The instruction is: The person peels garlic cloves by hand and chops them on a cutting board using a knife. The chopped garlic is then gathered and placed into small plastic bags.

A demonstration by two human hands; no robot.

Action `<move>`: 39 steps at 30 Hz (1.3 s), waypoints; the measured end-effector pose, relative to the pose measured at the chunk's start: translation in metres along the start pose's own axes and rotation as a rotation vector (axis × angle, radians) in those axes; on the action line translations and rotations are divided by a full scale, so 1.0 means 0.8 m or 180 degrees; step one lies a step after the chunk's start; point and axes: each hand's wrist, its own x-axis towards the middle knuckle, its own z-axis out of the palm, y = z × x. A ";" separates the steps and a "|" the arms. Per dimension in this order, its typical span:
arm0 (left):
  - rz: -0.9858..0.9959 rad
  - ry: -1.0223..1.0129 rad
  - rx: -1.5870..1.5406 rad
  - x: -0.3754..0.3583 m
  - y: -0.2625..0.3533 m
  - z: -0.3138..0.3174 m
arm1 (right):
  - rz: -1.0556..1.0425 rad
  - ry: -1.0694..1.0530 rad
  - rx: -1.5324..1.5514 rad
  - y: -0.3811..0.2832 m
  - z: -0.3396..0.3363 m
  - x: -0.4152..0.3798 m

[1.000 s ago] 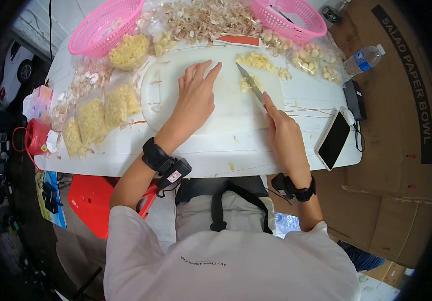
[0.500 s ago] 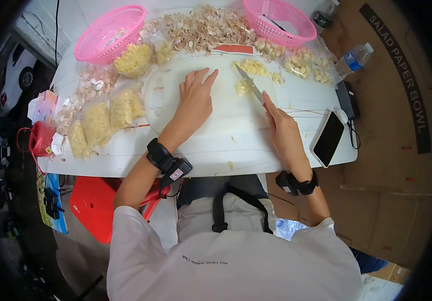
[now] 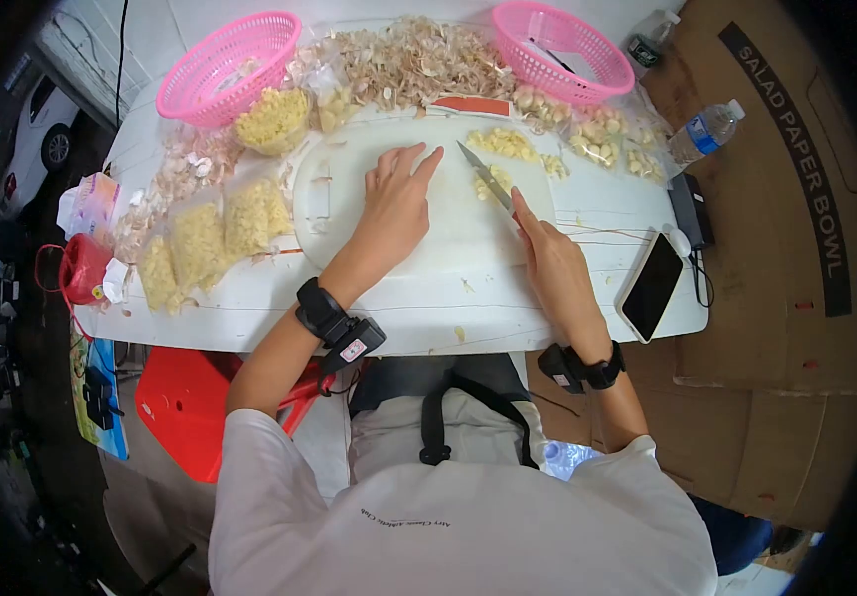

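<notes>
My right hand [image 3: 554,260] is wrapped round the handle of a knife [image 3: 488,177], whose blade points away to the upper left over the white cutting board [image 3: 369,159]. Cut garlic [image 3: 504,145] lies in a small heap beyond the blade, with a few more pieces right beside it. Left of the knife, my left hand [image 3: 396,204] is over the board with its index finger stretched out and the other fingers loosely bent. Nothing shows in that hand. Its palm side is hidden.
Bags of chopped garlic [image 3: 200,243] lie on the left. Garlic skins [image 3: 413,60] are heaped at the back between two pink baskets [image 3: 175,89]. Bags of peeled cloves [image 3: 597,144], a water bottle [image 3: 701,134] and a phone [image 3: 653,286] are on the right.
The knife tip has moved slightly left and down, off the garlic heap and onto bare board. My left hand keeps about the same pose. The whole view has shifted a little.
</notes>
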 end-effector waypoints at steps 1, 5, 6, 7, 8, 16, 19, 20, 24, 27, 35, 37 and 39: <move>0.0023 0.0006 -0.0011 -0.001 0.001 0.000 | 0.0021 -0.0062 -0.0063 0.001 0.001 -0.001; 0.0034 -0.0017 0.0036 -0.001 0.003 0.000 | 0.0091 -0.0198 -0.0117 -0.004 0.006 -0.004; 0.0030 -0.0028 0.0034 -0.001 0.004 -0.001 | 0.0099 -0.0229 -0.0140 -0.004 0.007 -0.005; 0.0028 -0.0035 0.0037 -0.002 0.003 -0.001 | 0.0103 -0.0255 -0.0161 -0.004 0.008 -0.005; 0.0028 -0.0048 0.0037 -0.002 0.003 0.000 | 0.0113 -0.0260 -0.0154 -0.004 0.009 -0.006; 0.0062 -0.0003 0.0007 0.000 -0.004 0.004 | 0.0059 -0.0164 0.0060 0.001 0.004 -0.002; -0.0038 -0.0101 -0.0129 0.000 0.000 0.000 | 0.0023 0.0153 0.0247 0.001 -0.002 0.001; -0.0038 -0.0085 -0.0116 0.000 -0.001 0.001 | 0.0006 0.0163 0.0249 0.000 -0.002 0.002; 0.0010 -0.0034 -0.0044 0.000 -0.002 0.003 | -0.0006 0.0227 0.0283 -0.001 0.002 0.004; 0.0079 0.0043 -0.0036 0.000 -0.001 0.003 | 0.0058 0.0094 0.0201 -0.003 -0.001 0.003; 0.0151 0.0054 -0.0036 -0.002 0.000 0.002 | -0.0049 0.0055 0.0203 -0.003 0.001 -0.003; -0.0006 -0.0091 -0.0147 -0.002 -0.001 0.001 | 0.0005 -0.0090 0.0046 -0.001 0.003 -0.003; -0.0008 -0.0105 -0.0154 -0.002 -0.001 0.000 | 0.0040 -0.0137 0.0067 -0.003 0.002 -0.003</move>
